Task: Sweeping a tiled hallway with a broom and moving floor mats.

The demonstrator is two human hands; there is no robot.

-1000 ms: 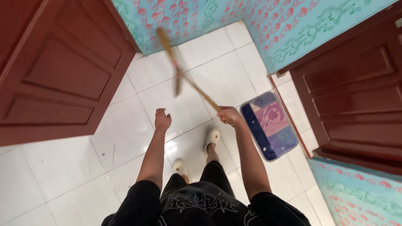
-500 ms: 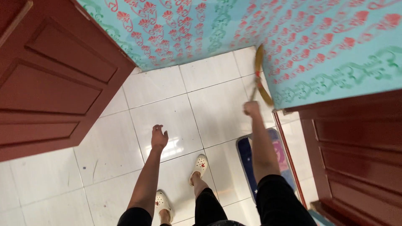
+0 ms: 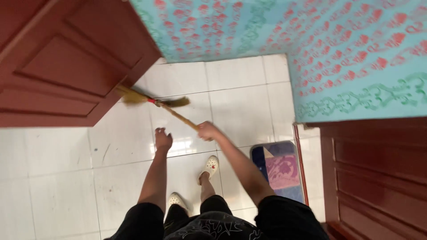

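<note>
- Head view: right hand [image 3: 207, 130] was clenched around the handle of a straw broom [image 3: 153, 102]; the bristle end lay low over the white tile floor [image 3: 58, 178], right at the bottom edge of the dark red door [image 3: 66, 66] on the left.
- Left hand [image 3: 163, 138] hung free with fingers loosely spread, holding nothing, just beside the broom handle but not touching it.
- Risk: bristles were blurred and looked as if they touched the door's lower edge. A hard stroke there could knock the door or snag straw under it.
- Risk: one-handed grip at the far end of the handle, so little control; the head could skid wide on glossy tile.
- Risk: feet in pale clogs [image 3: 210, 166] stood on shiny tile, near the small blue-and-purple mat [image 3: 278, 171] by the right-hand door frame. A step back onto the mat edge could slip or trip.
- Containers: none in view, no dustpan or bin, so nothing held anything.
</note>
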